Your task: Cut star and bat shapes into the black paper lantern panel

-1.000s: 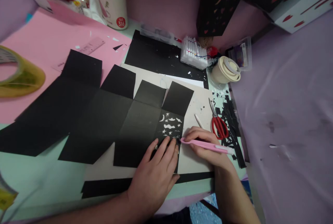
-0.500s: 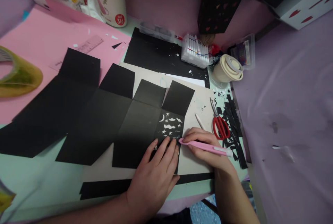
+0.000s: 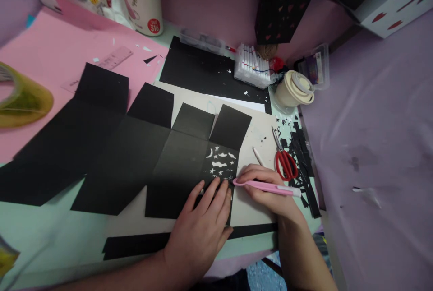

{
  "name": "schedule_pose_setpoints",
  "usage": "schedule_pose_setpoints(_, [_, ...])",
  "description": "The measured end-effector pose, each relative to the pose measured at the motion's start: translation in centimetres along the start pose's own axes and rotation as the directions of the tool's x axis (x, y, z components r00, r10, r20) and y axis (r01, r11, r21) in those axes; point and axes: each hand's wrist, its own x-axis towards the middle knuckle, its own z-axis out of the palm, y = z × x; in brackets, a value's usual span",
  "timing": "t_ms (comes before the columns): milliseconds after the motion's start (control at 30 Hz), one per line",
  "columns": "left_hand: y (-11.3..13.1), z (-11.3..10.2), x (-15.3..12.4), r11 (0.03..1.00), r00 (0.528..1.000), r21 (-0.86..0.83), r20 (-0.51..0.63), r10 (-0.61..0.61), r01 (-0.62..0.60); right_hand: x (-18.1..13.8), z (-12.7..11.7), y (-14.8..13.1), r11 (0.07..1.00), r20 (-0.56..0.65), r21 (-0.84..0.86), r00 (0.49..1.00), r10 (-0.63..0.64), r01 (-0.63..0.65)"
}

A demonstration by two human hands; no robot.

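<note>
A large sheet of black card (image 3: 135, 151), creased into panels with flaps, lies flat across the table. Its right panel has cut-out stars, clouds and a crescent moon (image 3: 210, 152), pale where the surface beneath shows through. My left hand (image 3: 199, 228) rests spread on that panel, fingertips just below the cut-outs. In my right hand (image 3: 264, 185) is a pink pen-like craft knife (image 3: 270, 187), its front end at the panel's right edge near my left fingertips. The tip is too small to make out. A white pen-like stick (image 3: 259, 156) lies just beyond my right hand.
Red-handled scissors (image 3: 286, 164) and black paper scraps (image 3: 302, 160) lie at the right. Behind stand a marker box (image 3: 253, 67), a lidded cream cup (image 3: 293, 89) and a white bottle (image 3: 142, 2). A tape roll (image 3: 27, 99) and a ruler (image 3: 115, 58) are at the left.
The view has shifted very slightly. Both hands, the pink craft knife and the black card stay in nearly the same places.
</note>
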Motion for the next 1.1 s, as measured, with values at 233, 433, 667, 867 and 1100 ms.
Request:
schedule_pose_setpoints(233, [-0.03, 0.08, 0.00, 1.000, 1.000, 0.003, -0.011, 0.002, -0.002, -0.03, 0.03, 0.19, 1.000, -0.027, -0.017, 1.000, -0.014, 0.014])
schedule_pose_setpoints(433, [0.08, 0.00, -0.09, 1.000, 1.000, 0.003, -0.003, -0.001, 0.001, -0.09, -0.01, 0.09, 1.000, -0.019, 0.007, 0.999, -0.030, 0.030])
schedule_pose_setpoints(667, [0.04, 0.08, -0.06, 1.000, 1.000, -0.003, -0.008, 0.000, 0.000, -0.04, 0.04, -0.07, 1.000, 0.005, -0.007, 1.000, -0.013, 0.013])
schedule_pose_setpoints(867, [0.08, 0.05, -0.06, 1.000, 1.000, 0.002, 0.004, -0.003, 0.003, 0.05, 0.15, 0.02, 1.000, -0.019, -0.018, 1.000, -0.009, 0.008])
schedule_pose_setpoints(1100, [0.08, 0.15, -0.10, 1.000, 1.000, 0.014, 0.004, 0.000, -0.001, -0.10, 0.11, 0.30, 1.000, -0.038, -0.016, 0.999, -0.027, 0.026])
